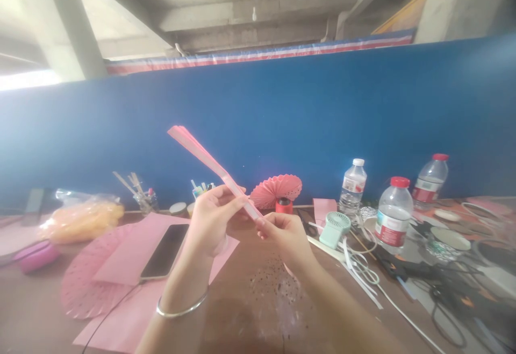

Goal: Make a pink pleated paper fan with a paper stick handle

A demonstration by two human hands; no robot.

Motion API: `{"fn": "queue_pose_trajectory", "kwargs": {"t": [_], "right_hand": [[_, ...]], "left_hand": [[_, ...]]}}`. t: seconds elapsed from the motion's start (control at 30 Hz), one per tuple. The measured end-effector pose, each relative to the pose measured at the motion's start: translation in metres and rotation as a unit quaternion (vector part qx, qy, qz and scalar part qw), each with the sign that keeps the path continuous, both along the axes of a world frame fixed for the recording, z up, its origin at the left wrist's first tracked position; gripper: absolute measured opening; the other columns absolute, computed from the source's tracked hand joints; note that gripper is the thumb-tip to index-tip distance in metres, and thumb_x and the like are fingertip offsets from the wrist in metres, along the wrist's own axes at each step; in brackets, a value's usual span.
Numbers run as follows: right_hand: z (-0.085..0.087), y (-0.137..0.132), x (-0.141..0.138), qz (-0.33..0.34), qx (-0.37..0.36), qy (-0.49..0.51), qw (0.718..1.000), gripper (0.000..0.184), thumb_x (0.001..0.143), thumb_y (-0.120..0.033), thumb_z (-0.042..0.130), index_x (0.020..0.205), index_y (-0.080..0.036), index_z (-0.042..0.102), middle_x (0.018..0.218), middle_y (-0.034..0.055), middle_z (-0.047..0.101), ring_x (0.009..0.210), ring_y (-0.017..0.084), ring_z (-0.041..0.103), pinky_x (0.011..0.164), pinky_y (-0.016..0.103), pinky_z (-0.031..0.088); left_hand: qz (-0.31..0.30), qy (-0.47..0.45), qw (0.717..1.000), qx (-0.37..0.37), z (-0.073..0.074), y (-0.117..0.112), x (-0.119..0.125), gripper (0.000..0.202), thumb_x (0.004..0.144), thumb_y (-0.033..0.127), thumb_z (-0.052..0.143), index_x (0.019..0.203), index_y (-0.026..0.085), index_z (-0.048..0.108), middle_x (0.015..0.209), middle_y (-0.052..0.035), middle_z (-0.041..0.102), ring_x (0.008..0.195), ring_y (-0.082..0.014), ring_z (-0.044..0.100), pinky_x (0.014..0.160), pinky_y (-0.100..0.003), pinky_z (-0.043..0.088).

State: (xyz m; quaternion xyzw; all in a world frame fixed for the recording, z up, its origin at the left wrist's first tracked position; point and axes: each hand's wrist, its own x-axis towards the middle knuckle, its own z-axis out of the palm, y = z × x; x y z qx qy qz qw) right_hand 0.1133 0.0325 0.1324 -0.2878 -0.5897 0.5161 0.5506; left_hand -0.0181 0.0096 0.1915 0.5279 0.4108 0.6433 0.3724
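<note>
I hold a pink pleated paper strip (201,152), folded flat, slanting up to the left above the table. My left hand (212,217) pinches it near its lower part, fingers closed on it; a silver bangle circles that wrist. My right hand (282,233) grips the strip's bottom end with closed fingers. Below them lies a brown table (242,311) with a speckled patch.
A phone (165,250) rests on pink paper sheets (129,289) at left, beside a pink round fan (76,284). An opened pink paper fan (276,188), red tape roll (284,205), mint handheld fan (335,227), three water bottles (389,214), cables and a blue wall (322,112) stand behind.
</note>
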Motion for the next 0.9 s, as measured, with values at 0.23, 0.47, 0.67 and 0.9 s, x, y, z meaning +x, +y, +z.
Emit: {"fn": "queue_pose_trajectory", "kwargs": {"t": [0.23,0.47,0.67,0.9], "right_hand": [[-0.006,0.008,-0.003,0.039,-0.045,0.011,0.998,0.013,0.067,-0.024,0.057,0.059,-0.014,0.061,0.054,0.0001,0.056,0.052,0.012,0.049,0.053,0.024,0.037],[0.000,0.002,0.002,0.085,-0.005,0.054,0.995,0.032,0.079,-0.043,0.048,0.067,-0.015,0.060,0.063,0.0020,0.058,0.053,0.012,0.050,0.052,0.024,0.037],[0.002,-0.002,-0.001,0.085,0.016,-0.031,0.996,0.029,0.076,-0.036,0.055,0.057,-0.015,0.062,0.056,0.0027,0.059,0.054,0.012,0.049,0.057,0.025,0.039],[-0.001,-0.002,0.000,0.132,0.005,-0.093,0.987,0.027,0.076,-0.032,0.055,0.058,-0.017,0.068,0.057,0.0030,0.063,0.055,0.013,0.052,0.057,0.025,0.039]], "left_hand": [[0.091,0.012,0.996,0.020,0.005,-0.003,-0.005,0.028,0.060,0.028,0.070,0.081,0.012,0.061,0.062,-0.0038,0.065,0.052,-0.0170,0.062,0.048,-0.026,0.051],[0.031,0.115,0.993,0.005,0.000,-0.002,0.001,0.017,0.066,0.025,0.065,0.080,0.015,0.062,0.066,-0.0036,0.066,0.055,-0.0147,0.062,0.051,-0.024,0.051],[0.001,0.137,0.990,-0.014,0.001,-0.005,0.010,0.013,0.069,0.028,0.062,0.070,0.015,0.062,0.064,-0.0039,0.066,0.058,-0.0171,0.062,0.052,-0.026,0.051],[0.113,0.094,0.988,0.043,-0.008,0.010,-0.012,0.018,0.067,0.033,0.065,0.067,0.015,0.064,0.060,-0.0033,0.066,0.048,-0.0152,0.061,0.048,-0.025,0.051]]}}
